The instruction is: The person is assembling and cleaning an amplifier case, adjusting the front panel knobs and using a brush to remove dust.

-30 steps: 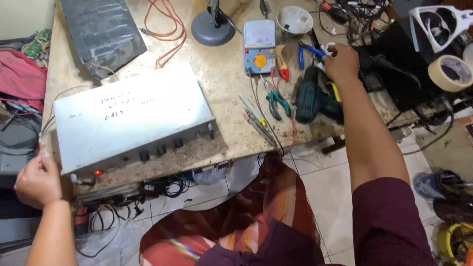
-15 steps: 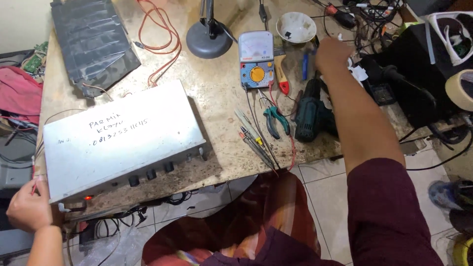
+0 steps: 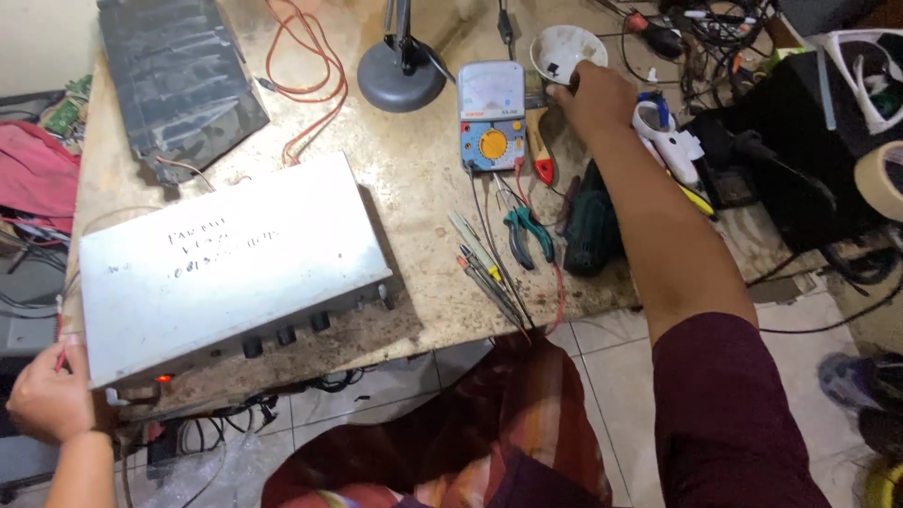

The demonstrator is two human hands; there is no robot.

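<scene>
Metal, pale grey and boxy: the amplifier case (image 3: 226,273) fills the left centre of the frame, lying on the worn desk (image 3: 414,188) with its front edge at the desk's lower-left rim. Handwriting marks its lid, four dark knobs line its front panel, and one small red light glows at the lower-left corner. The left hand (image 3: 52,400), at the lower left of the frame, is clenched beside that corner, pinching what looks like a thin red wire; whether it touches the case I cannot tell.

The right hand (image 3: 593,99) reaches to the upper centre, fingers curled at the rim of a white bowl (image 3: 564,47); what it grips, if anything, is hidden. Just left of it lies one analogue multimeter (image 3: 490,118) with a yellow dial, its probe leads trailing down the desk. Below the forearm lie one pair of green-handled pliers (image 3: 527,235) and one dark green power drill (image 3: 591,226), partly covered by the arm. One round lamp base (image 3: 402,80) stands above the case, one orange cable (image 3: 306,66) loops at upper left beside a dark panel (image 3: 174,80), and one roll of tape (image 3: 884,179) sits at the right edge.
</scene>
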